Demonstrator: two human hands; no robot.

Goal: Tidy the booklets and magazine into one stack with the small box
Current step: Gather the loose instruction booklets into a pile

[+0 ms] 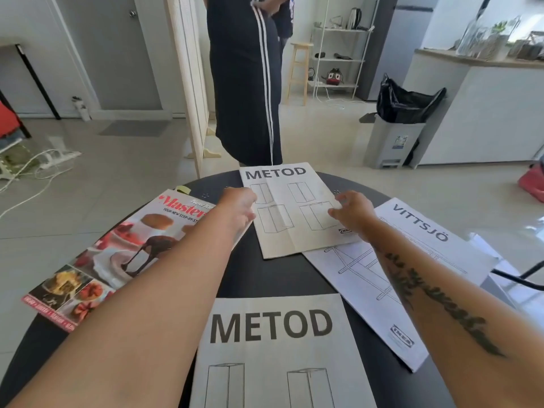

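Magazine, glossy dessert-cover (97,254), lying over round black tabletop's (282,278) left edge | left hand (238,207) gripping far METOD paper booklet's (291,210) left side | right hand (353,210) pinching its right side | near METOD booklet (273,348) lying at near edge | white VITTSJÖ booklet (412,260) overhanging right edge.

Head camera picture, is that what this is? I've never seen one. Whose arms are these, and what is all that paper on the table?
Yes: one wide-angle camera worn on a person's head, looking forward and down, so the arms are the wearer's own. No machine is involved. On the round black table lie a glossy cookery magazine at left, a beige METOD booklet nearest, a white VITTSJÖ booklet at right, and a second, far METOD booklet. The left hand and right hand touch that far booklet's two side edges; it is not lifted. I see no small box. Someone else stands beyond.
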